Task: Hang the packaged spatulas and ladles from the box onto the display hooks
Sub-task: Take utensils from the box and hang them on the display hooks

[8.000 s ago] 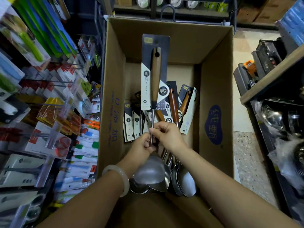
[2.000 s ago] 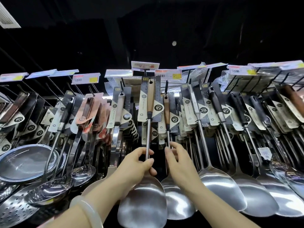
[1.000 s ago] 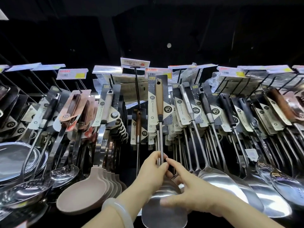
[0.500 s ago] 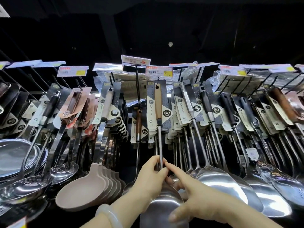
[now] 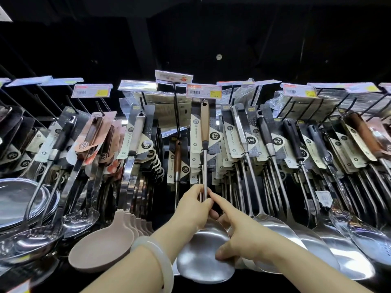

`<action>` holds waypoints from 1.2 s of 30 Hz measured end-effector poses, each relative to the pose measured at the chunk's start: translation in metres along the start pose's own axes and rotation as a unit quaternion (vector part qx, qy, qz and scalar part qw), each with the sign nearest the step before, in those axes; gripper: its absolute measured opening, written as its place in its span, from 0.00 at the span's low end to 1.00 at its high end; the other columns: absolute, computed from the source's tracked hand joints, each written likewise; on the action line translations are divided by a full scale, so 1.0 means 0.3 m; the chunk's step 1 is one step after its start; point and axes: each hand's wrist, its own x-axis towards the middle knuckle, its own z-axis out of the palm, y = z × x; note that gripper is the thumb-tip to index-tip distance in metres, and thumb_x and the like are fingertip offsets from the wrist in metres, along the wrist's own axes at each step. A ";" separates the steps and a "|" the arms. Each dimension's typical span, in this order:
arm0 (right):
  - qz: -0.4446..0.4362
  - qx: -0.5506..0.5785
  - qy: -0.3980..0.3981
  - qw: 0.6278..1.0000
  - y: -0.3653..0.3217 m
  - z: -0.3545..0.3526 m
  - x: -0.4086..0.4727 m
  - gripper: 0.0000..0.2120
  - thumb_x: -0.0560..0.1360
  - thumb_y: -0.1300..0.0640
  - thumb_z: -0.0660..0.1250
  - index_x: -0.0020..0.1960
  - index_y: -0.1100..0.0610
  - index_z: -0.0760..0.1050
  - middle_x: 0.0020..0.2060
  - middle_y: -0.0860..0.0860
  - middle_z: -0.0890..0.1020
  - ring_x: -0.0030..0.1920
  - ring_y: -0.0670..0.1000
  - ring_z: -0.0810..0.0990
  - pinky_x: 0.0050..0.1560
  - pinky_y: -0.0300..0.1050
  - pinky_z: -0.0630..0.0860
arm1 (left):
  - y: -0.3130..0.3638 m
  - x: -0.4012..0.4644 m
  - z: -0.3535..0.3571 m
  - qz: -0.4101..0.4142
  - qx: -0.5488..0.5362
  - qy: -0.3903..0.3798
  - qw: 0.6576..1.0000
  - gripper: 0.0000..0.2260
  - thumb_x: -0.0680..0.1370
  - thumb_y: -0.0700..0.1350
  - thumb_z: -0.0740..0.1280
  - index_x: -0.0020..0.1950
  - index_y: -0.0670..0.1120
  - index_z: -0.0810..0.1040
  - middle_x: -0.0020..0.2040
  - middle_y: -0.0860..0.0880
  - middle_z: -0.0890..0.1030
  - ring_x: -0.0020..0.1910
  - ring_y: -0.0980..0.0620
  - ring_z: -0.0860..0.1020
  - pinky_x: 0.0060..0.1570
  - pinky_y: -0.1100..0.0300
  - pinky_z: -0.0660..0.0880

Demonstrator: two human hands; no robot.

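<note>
Spatula (image 5: 204, 157) now hangs higher on its hook under the price tag (image 5: 204, 90), among the packed rack. Left hand (image 5: 193, 208) still pinches its steel shaft; right hand (image 5: 239, 233), forefinger stretched, thumb on the blade.

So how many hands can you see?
2. The left hand grips the metal stem of the spatula with the wooden handle. The right hand touches the same spatula, beside its blade.
</note>
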 end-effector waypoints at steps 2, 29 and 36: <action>0.002 -0.009 0.005 1.000 0.002 0.003 0.006 0.55 0.66 0.77 0.67 0.72 0.31 0.46 0.56 0.41 0.70 0.25 0.32 0.74 0.29 0.36 0.73 | -0.003 0.005 -0.001 -0.001 0.006 -0.003 1.000 0.06 0.78 0.39 0.60 0.49 0.50 0.72 0.32 0.45 0.78 0.30 0.51 0.76 0.37 0.61 0.74; 0.085 -0.172 0.026 0.981 0.043 0.036 0.034 0.52 0.68 0.70 0.67 0.75 0.41 0.36 0.72 0.45 0.65 0.52 0.46 0.74 0.48 0.39 0.77 | -0.097 0.029 0.050 -0.047 0.023 0.004 0.999 0.11 0.76 0.35 0.60 0.50 0.51 0.72 0.33 0.47 0.78 0.35 0.49 0.80 0.49 0.52 0.80; 0.091 -0.241 0.047 0.965 0.027 0.079 0.038 0.51 0.68 0.67 0.69 0.75 0.41 0.40 0.67 0.52 0.66 0.64 0.54 0.71 0.58 0.45 0.75 | -0.116 0.035 -0.014 -0.041 0.161 -0.054 0.985 0.18 0.69 0.36 0.71 0.58 0.46 0.75 0.50 0.38 0.81 0.52 0.37 0.79 0.56 0.44 0.77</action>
